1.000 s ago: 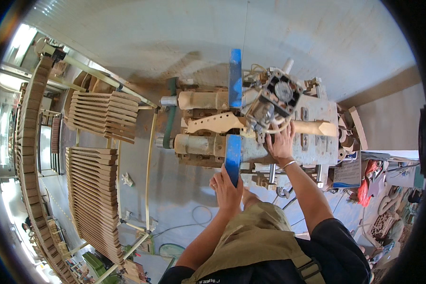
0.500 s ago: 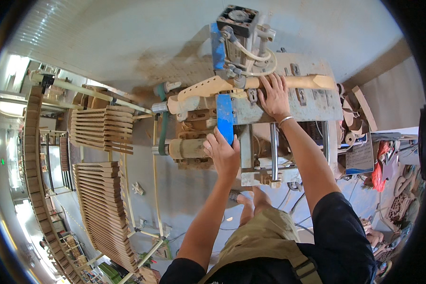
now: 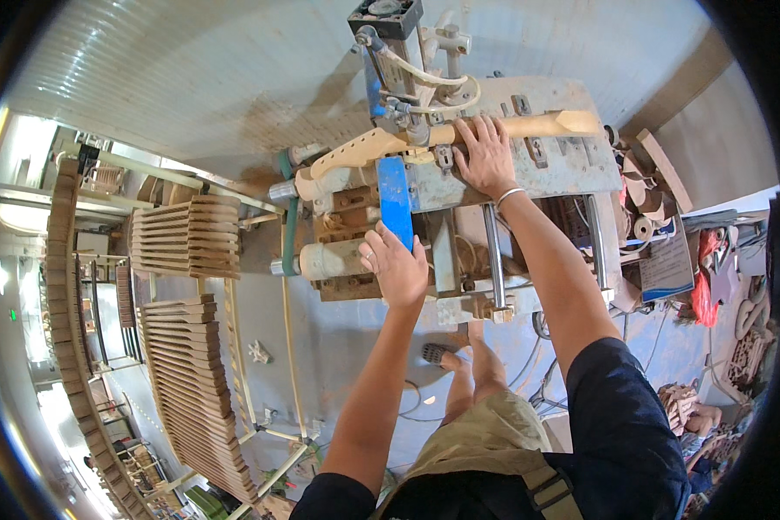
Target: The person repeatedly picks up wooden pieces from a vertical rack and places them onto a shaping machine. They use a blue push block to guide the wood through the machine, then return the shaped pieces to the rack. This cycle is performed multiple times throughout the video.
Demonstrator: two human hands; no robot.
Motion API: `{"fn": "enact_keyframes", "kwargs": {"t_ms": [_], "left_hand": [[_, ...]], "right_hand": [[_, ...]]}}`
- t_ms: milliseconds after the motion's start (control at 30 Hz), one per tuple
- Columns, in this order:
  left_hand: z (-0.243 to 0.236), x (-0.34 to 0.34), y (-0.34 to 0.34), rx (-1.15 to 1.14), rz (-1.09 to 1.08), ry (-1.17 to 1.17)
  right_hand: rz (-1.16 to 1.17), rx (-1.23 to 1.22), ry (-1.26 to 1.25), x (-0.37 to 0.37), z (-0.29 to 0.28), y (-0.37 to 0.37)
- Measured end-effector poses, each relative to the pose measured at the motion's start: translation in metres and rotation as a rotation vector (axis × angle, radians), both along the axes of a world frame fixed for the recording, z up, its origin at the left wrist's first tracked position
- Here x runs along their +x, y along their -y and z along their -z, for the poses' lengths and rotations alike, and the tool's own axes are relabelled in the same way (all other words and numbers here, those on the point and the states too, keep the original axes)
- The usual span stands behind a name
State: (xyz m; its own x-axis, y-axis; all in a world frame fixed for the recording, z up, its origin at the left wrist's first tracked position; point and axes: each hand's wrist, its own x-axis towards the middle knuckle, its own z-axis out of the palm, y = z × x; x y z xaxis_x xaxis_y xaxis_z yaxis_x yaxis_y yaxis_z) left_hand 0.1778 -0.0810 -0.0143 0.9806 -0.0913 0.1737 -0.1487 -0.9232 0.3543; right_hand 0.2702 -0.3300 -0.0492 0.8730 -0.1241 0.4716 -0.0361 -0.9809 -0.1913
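Along the left side, two stacks of wooden blanks (image 3: 191, 381) stand on a pale pipe rack (image 3: 293, 347). Next come a green band (image 3: 288, 212) and two rollers (image 3: 336, 262), set one above the other in the view. Over the upper one reaches the holed head of a wooden guitar neck (image 3: 533, 126); from this angle I can't tell whether they touch. The rest of it runs rightward along a metal plate (image 3: 572, 165).

The left hand (image 3: 399, 270) is wrapped round the near end of a blue bar (image 3: 394, 192). Beyond the bar rises a clamp (image 3: 399, 69), its foot over the neck. Just right of that foot, the right hand (image 3: 487, 160) lies spread, fingers laid across the neck rather than curled tight.

I'd judge the neck light and stiff, rather slick where smooth, with the thin, drilled head its weakest part; the thick shaft, near the right hand, is the better hold. Farther right hang a printed board (image 3: 667, 270) and a red bag (image 3: 706, 299).
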Motion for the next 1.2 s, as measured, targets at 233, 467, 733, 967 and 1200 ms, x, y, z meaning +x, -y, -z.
{"fn": "enact_keyframes", "kwargs": {"t_ms": [233,467,733,967,1200], "left_hand": [[-0.003,-0.056,-0.019,-0.019,-0.007,-0.018],[0.0,-0.112,-0.04,0.027,-0.046,-0.12],[-0.009,-0.129,-0.045,0.051,-0.042,-0.157],[-0.006,-0.127,-0.035,0.015,-0.013,-0.151],[0.004,-0.13,-0.046,-0.076,-0.059,-0.24]], "right_hand": [[-0.005,0.011,-0.044,-0.054,-0.003,-0.022],[-0.023,0.063,-0.123,-0.109,-0.013,-0.042],[-0.215,0.038,-0.307,-0.106,-0.03,-0.003],[-0.531,0.145,-0.519,-0.07,0.008,0.062],[-0.525,0.216,-1.016,-0.046,-0.083,-0.005]]}}
